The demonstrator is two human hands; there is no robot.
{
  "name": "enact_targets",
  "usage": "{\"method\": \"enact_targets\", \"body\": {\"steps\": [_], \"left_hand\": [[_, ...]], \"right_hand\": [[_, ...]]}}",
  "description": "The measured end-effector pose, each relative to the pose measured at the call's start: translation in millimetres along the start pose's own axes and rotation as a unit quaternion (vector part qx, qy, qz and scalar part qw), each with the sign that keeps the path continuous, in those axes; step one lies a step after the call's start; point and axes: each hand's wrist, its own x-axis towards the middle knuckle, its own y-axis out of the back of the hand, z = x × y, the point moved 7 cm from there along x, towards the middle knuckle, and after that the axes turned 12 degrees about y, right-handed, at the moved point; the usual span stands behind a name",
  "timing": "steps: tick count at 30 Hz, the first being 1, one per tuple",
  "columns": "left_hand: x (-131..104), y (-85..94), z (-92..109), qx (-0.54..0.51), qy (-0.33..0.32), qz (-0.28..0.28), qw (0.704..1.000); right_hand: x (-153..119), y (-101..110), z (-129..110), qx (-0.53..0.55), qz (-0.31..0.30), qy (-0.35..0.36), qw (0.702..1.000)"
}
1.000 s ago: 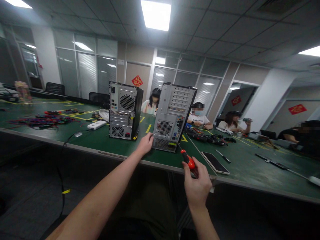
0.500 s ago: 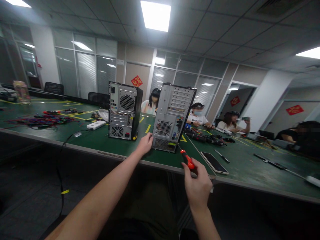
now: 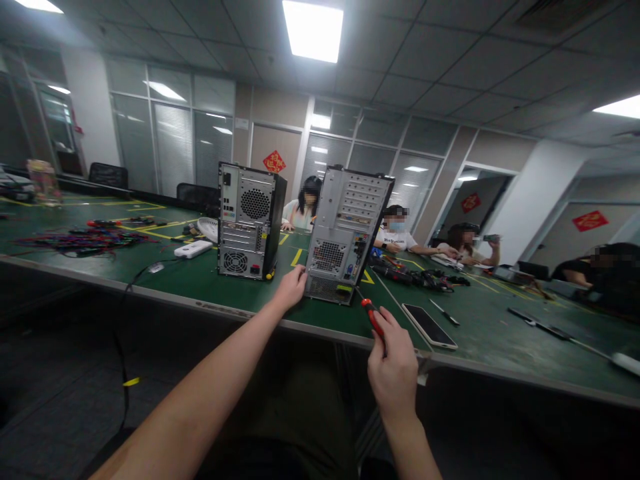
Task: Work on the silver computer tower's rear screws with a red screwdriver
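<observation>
Right-hand computer tower [image 3: 334,233] stood upright at the tabletop's [image 3: 320,312] near edge, its lower left side touched by the left hand [image 3: 291,288], finger closure unclear, red-and-black screwdriver [image 3: 373,317] gripped in the right hand [image 3: 395,357], tip held by the tower's lower right corner.

1. Left hand [image 3: 291,288]: finger ends indistinct against computer tower [image 3: 333,230].
2. Screwdriver [image 3: 373,317]: handle partly covered by right hand [image 3: 395,360]; tip too small, contact unresolved.
3. Well right of right hand: white object [image 3: 627,363], cut off by frame edge.
</observation>
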Motion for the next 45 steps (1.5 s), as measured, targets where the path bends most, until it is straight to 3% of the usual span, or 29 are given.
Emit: {"method": "enact_targets", "body": {"steps": [10, 17, 26, 29, 35, 41, 45], "left_hand": [[-1, 1.4, 1, 0.007, 0.009, -0.001, 1.0], [-2, 2.6, 4, 0.014, 0.01, 0.005, 1.0], [-1, 1.4, 2, 0.008, 0.004, 0.002, 1.0], [-1, 1.4, 2, 0.007, 0.004, 0.004, 1.0], [-3, 2.7, 4, 0.0, 0.003, 0.005, 1.0], [-4, 2.9, 5, 0.005, 0.012, 0.001, 1.0], [-2, 1.3, 3, 0.004, 0.008, 0.001, 1.0]], "right_hand": [[-10, 9, 10, -0.039, 0.082, -0.078, 0.993], [-1, 3, 0, -0.016, 0.015, 0.0, 1.0], [-12, 8, 13, -0.028, 0.072, -0.087, 0.993], [-10, 9, 11, -0.031, 0.069, -0.065, 0.995], [-2, 1, 0, -0.014, 0.006, 0.001, 1.0], [-12, 9, 14, -0.038, 0.08, -0.081, 0.993], [-16, 9, 19, -0.025, 0.083, -0.099, 0.991]]}}
